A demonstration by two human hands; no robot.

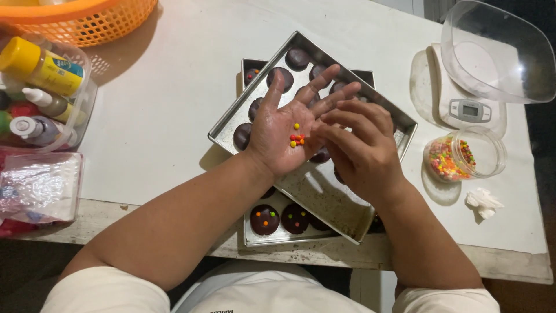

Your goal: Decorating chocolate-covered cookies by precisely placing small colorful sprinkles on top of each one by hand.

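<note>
From my remote seat I see both hands hovering over the upper metal tray [229, 124], which lies skewed across a lower tray [260, 237] on the white worktop [168, 104]. The left hand [284, 136] is turned palm up and spread flat, fingers pointing up and to the right, away from the body. A small cluster of candy beads [296, 139], red, orange and yellow, sits in the hollow of that palm, with one yellow bead just above the rest. So the left grip is wide open, cupping the beads without closing on them.

The right hand [362, 148] comes in from the right, back of the hand up, its fingertips [320, 128] bent toward the left palm. The beads lie just to the left of those fingertips, near but not clearly touching. The right grip is narrow, fingers drawn together; I cannot tell whether a bead is already pinched between them, since the fingers hide their own undersides.

Chocolate-coated rounds [296, 58] fill the far end of the upper tray, and two rounds [264, 219] on the lower tray already carry coloured beads. A clear tub of mixed beads [454, 156] stands to the right, nearer the right hand, beside a kitchen scale [469, 110] with a clear bowl [498, 52].
</note>
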